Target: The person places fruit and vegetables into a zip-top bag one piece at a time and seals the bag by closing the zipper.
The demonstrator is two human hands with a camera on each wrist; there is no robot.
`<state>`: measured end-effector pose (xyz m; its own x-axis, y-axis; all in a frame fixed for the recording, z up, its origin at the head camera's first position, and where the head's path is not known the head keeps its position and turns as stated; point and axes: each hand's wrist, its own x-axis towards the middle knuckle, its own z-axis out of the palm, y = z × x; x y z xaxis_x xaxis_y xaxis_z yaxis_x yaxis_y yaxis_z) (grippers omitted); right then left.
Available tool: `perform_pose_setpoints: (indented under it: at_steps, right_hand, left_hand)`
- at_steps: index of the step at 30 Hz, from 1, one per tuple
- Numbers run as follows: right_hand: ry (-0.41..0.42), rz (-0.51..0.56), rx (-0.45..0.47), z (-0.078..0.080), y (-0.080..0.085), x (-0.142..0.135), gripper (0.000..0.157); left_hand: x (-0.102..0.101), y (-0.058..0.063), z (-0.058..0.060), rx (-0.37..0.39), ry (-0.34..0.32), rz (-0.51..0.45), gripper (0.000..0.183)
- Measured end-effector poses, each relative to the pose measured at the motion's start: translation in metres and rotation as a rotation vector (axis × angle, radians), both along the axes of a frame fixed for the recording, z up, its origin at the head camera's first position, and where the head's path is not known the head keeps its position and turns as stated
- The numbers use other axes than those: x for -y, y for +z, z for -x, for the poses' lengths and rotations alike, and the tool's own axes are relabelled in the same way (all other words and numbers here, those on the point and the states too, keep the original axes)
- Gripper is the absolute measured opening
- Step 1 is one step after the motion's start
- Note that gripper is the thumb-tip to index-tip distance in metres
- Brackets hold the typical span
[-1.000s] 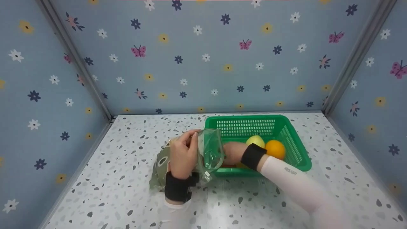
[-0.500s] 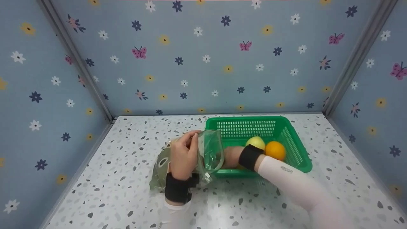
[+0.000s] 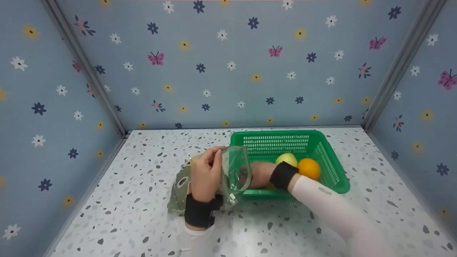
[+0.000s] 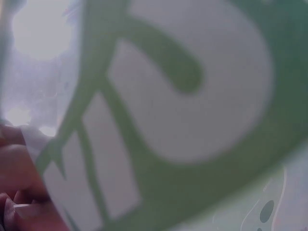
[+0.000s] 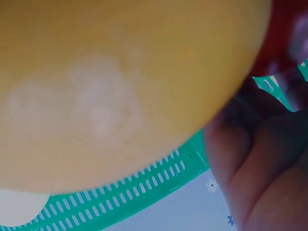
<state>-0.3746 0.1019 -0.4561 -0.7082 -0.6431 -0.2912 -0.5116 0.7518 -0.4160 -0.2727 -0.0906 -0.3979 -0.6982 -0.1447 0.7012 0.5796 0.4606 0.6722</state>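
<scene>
My left hand (image 3: 206, 175) pinches the edge of a plastic bag (image 3: 237, 160), whose clear mouth faces the basket. The bag's green body with white print (image 4: 216, 125) fills the left wrist view, with some fingers (image 4: 24, 168) at its lower left. My right hand (image 3: 262, 174) reaches down inside the green basket (image 3: 330, 162), partly behind the bag's mouth. Its wrist view shows a glossy red thing (image 5: 284, 38) right by the darkened fingers, and a yellow fruit (image 5: 120, 96) close to the camera. My right fingertips are hidden, so I cannot tell whether they grip it.
A pale yellow-green fruit (image 3: 286, 160) and an orange (image 3: 309, 169) lie in the basket beyond my right wrist. The basket stands on a speckled white table (image 3: 271, 228). Patterned blue panels (image 3: 228, 71) close in the back and both sides.
My right hand has shifted slightly within the basket, and the red patch seen under it earlier is now covered. My left hand and the bag stay in place.
</scene>
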Motion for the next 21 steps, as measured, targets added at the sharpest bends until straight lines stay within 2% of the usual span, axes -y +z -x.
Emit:
perform_pose_setpoints:
  at_steps: [4,8,16,21]
  right_hand:
    - [0.017,0.053,-0.028,0.001,0.0,-0.002,0.04]
    - [0.022,0.133,-0.016,0.001,0.0,-0.005,0.033]
    - [0.024,0.236,-0.005,0.002,0.005,-0.014,0.048]
    - [-0.021,0.297,0.027,0.004,0.017,-0.025,0.056]
  left_hand:
    - [0.0,-0.001,0.001,-0.008,0.004,0.009,0.017]
    - [0.001,-0.003,0.002,-0.018,0.005,0.009,0.017]
    - [-0.001,-0.002,0.002,-0.02,0.0,-0.001,0.016]
    - [-0.001,-0.001,0.002,-0.023,-0.004,-0.007,0.016]
